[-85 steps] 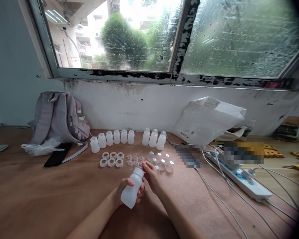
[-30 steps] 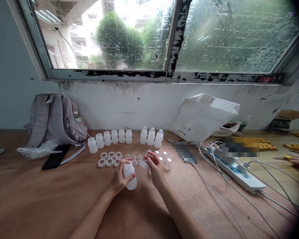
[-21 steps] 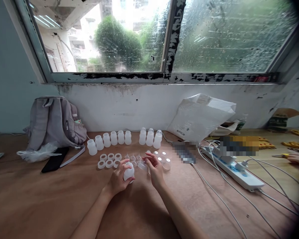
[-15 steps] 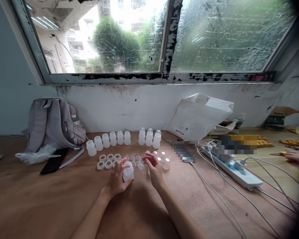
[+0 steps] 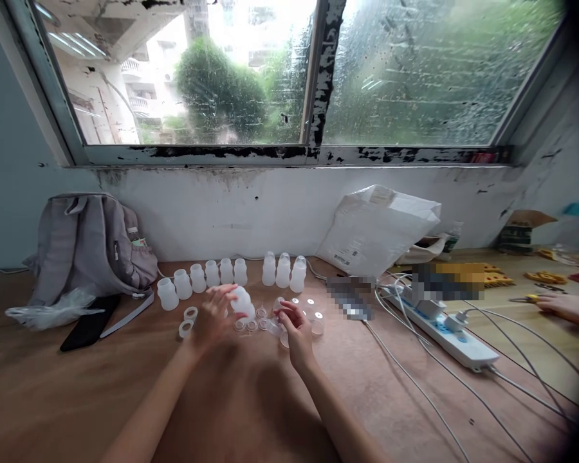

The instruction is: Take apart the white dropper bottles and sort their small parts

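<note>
A frosted white bottle without a cap is in my left hand, its fingers wrapped round the side, and it tilts above the table. My right hand is closed in a pinch beside clear plastic pieces; what its fingertips hold, if anything, I cannot make out. Small clear nipples lie between the hands. White rings show left of my left hand, which hides others. Round clear caps lie just right of my right hand.
Several open white bottles stand in a row at the back, with three dome-capped bottles to their right. A grey backpack is at the left. A power strip with cables lies right. Another person's hand is far right.
My left hand has lifted the bottle and tilted it, moving slightly left and away from me. My right hand stays near the clear pieces. The whole view has shifted a little.
</note>
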Tool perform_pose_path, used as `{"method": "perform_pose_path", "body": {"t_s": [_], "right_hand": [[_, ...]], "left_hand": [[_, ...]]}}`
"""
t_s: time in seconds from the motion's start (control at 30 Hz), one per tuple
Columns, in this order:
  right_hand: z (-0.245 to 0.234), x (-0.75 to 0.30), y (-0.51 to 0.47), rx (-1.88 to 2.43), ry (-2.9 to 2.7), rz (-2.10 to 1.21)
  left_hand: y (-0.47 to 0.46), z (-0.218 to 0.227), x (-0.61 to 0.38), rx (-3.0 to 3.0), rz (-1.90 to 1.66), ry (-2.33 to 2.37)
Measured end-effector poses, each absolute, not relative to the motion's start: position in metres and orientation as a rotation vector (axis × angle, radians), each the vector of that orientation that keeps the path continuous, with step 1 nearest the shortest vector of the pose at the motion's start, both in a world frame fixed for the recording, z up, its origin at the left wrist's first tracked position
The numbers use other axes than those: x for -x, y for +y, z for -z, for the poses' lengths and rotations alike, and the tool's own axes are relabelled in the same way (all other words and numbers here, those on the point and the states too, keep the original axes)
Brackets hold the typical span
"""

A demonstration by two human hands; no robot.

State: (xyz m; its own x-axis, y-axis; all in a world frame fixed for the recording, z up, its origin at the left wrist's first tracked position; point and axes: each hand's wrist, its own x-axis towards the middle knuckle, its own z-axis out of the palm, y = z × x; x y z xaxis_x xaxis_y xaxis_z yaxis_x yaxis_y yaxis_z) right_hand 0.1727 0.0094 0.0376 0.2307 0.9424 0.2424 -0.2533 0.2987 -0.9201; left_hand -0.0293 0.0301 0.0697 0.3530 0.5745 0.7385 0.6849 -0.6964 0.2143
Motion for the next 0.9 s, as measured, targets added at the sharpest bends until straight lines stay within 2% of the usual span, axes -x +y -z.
{"method": "perform_pose_path", "body": {"t_s": [0.13,0.27,0.6,0.9], "right_hand": [[-0.034,-0.176,0.012,0.895,-0.970,-0.990],[-0.033,-0.178,0.012,0.915,-0.982,-0.971],[-0.036,-0.176,0.009,0.960,-0.968,-0.995],[-0.038,-0.174,0.007,0.977,-0.998,-0.987]], "left_hand": [[0.093,-0.093,0.018,2.478,0.945,-1.044],[0.140,-0.095,0.000,2.429,0.655,-1.045],[0.180,-0.060,-0.022,2.325,0.615,-1.212],[0.189,-0.052,-0.026,2.306,0.685,-1.362]]}}
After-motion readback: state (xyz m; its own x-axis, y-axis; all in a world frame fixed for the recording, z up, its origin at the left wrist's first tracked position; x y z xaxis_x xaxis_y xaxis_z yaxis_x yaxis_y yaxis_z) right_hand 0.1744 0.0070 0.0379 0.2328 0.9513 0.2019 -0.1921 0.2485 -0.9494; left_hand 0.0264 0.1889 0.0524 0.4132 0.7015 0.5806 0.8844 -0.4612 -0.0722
